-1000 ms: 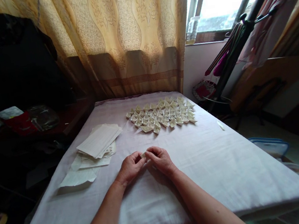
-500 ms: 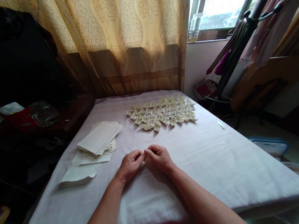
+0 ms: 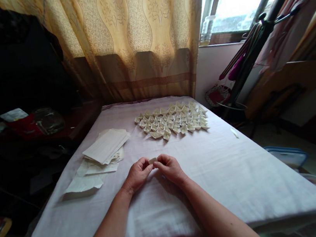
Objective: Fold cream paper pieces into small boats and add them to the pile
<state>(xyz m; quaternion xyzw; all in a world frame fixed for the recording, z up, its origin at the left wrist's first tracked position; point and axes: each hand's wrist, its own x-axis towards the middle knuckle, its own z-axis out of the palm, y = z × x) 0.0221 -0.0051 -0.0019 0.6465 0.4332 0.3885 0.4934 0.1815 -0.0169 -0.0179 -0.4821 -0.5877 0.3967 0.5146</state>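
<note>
Both bare forearms are stretched forward from the lower edge of the view and angled inward, so that the left hand point(image 3: 136, 175) and the right hand point(image 3: 169, 168) are set close together at the middle. The fingers of each hand are curled in and pinched shut against the thumb, and the two pinches are placed tip to tip, just beside each other. The wrists are held low and slightly bent, with the backs of the hands turned upward.
</note>
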